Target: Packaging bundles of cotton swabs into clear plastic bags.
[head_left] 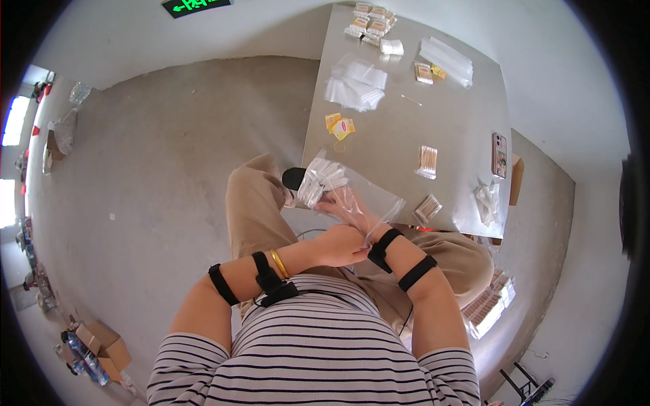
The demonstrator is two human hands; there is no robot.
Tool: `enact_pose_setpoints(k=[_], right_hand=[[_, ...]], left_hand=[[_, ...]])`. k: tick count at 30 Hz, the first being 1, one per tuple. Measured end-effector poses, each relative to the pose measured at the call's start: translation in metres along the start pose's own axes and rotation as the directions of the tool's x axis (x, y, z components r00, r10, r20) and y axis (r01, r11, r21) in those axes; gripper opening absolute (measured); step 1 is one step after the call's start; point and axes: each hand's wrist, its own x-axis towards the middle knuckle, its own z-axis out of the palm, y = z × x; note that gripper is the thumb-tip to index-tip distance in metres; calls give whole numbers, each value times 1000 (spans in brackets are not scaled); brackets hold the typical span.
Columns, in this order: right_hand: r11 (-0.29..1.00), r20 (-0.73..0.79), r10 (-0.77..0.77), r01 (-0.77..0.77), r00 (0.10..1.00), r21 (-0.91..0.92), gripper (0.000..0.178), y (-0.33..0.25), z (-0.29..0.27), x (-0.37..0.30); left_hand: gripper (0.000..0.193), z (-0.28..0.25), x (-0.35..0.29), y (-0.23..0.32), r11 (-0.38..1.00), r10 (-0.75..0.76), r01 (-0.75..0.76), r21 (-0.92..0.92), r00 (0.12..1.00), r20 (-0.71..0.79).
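Note:
My left hand (342, 245) pinches the near edge of a clear plastic bag (369, 203) above my lap. My right hand (336, 204) lies inside or under the same bag, seen through the film, and grips it. White wrapped items (318, 179) fill the bag's far end, which rests over the near edge of the grey table (399, 128). Both forearms wear black straps, and the left wrist has a gold bangle. Two packs of cotton swabs (428, 161) (428, 207) lie on the table just right of the bag.
A phone (500, 154) lies at the table's right edge. Stacks of clear bags (355, 84) (447, 59), yellow sachets (340, 126) and small packs (369, 20) sit farther back. A tray of swab packs (489, 304) stands by my right knee. Cardboard box (101, 342) on the floor, lower left.

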Motion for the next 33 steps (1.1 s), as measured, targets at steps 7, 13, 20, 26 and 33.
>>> enact_pose_setpoints(k=[7, 13, 20, 26, 33], right_hand=[[1000, 20, 2, -2, 1000, -2, 33, 9, -6, -4], [982, 80, 25, -10, 996, -187, 27, 34, -13, -11], [999, 113, -35, 35, 993, -1, 26, 40, -20, -4], [895, 15, -122, 116, 992, -430, 39, 44, -37, -12], [873, -161, -121, 28, 980, -487, 50, 48, -40, -12]], left_hand=[[33, 5, -8, 2, 980, 32, -23, -198, 999, 44], [40, -60, -20, -41, 940, -331, 330, -86, 824, -459], [89, -40, -8, -85, 928, -119, 244, 282, 910, -397], [90, -37, -5, -92, 929, -92, 219, 299, 917, -387], [93, -38, -4, -88, 938, -81, 201, 281, 919, -386]])
